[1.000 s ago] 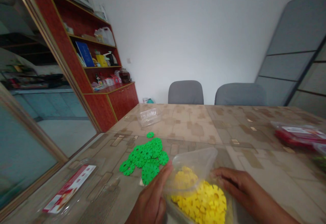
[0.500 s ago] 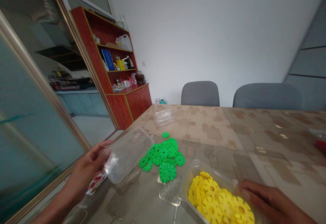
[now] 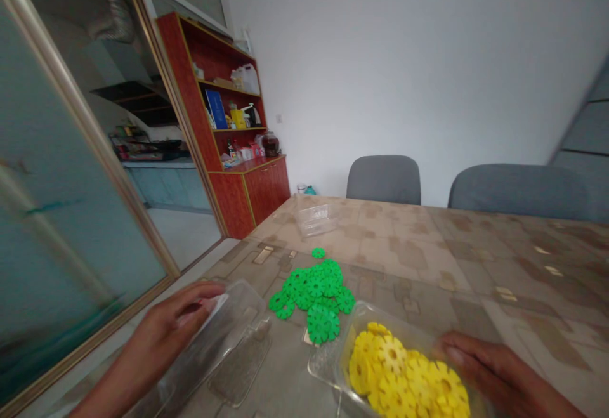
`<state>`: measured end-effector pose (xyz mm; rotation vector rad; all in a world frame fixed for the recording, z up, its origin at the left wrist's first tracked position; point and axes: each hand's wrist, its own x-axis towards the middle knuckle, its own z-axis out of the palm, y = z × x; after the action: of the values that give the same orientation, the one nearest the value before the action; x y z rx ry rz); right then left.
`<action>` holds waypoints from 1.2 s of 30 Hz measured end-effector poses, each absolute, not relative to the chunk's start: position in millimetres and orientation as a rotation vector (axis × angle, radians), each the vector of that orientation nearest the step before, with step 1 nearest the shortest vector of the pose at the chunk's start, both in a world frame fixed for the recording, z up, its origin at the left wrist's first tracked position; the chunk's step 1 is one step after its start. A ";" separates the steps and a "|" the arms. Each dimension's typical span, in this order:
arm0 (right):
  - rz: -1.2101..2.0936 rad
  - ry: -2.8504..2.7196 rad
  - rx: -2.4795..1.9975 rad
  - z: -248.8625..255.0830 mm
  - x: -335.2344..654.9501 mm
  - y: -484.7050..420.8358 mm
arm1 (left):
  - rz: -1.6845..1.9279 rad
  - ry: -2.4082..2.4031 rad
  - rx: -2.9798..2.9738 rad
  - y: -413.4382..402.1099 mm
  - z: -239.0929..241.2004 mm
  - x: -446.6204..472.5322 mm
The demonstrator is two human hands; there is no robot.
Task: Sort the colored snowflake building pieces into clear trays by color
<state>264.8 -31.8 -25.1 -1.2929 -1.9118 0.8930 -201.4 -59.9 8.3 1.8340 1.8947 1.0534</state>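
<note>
My left hand (image 3: 183, 320) grips the edge of a clear plastic container (image 3: 233, 316), tilted low over the left side of the table; whether it touches the table I cannot tell. My right hand (image 3: 480, 361) holds the right side of a clear plastic box (image 3: 366, 313), thumb at its rim. Yellow snowflake discs (image 3: 404, 373) fill this box, and its near end runs out of view. Between my hands lies a loose heap of green snowflake discs (image 3: 316, 288), with one green disc (image 3: 318, 253) apart behind it.
Another clear plastic container (image 3: 316, 220) stands farther back on the patterned table (image 3: 380, 234). Two grey chairs (image 3: 383, 178) line the far side. A red-brown shelf cabinet (image 3: 247, 189) and a sliding glass door (image 3: 61, 228) are at the left.
My left hand has lowered the clear container and turned it, bringing it nearer to me. My right hand keeps its hold on the yellow discs' box. The view has swung slightly left.
</note>
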 end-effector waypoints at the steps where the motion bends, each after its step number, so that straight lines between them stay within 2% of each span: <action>1: 0.903 -1.933 -1.290 -22.4 258.4 -29.3 | 0.951 1.712 1.766 -55.9 13.0 -180.0; 4: 0.967 -2.029 -1.239 -18.5 241.5 -18.5 | 0.716 1.140 1.559 -42.9 20.1 -122.1; 6: 0.998 -2.051 -1.198 -18.4 232.9 -10.2 | 0.581 0.968 1.439 -32.4 19.2 -97.6; 12: 0.999 -1.982 -1.113 -19.1 217.5 13.8 | 0.497 0.865 1.154 0.0 11.2 -83.0; 16: 1.051 -1.874 -1.084 -11.1 201.7 31.4 | 0.604 0.828 1.120 12.0 24.0 -91.8; 20: 1.010 -1.800 -1.121 -16.6 190.6 35.0 | 0.835 0.935 1.172 26.7 42.6 -122.5; 25: 0.871 -2.240 -1.367 -52.9 174.9 10.8 | 1.102 1.325 1.452 42.3 48.6 -163.4; 29: 0.721 -2.439 -1.516 -66.3 145.8 3.9 | 1.180 1.484 1.737 45.2 34.8 -165.7; 36: 0.571 -2.357 -1.425 -70.4 103.3 39.0 | 1.135 1.565 2.201 33.7 6.6 -148.3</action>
<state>103.3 39.0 -70.4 -1.4250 -2.3572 0.5711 -148.3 33.7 6.6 2.2013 1.5654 1.1353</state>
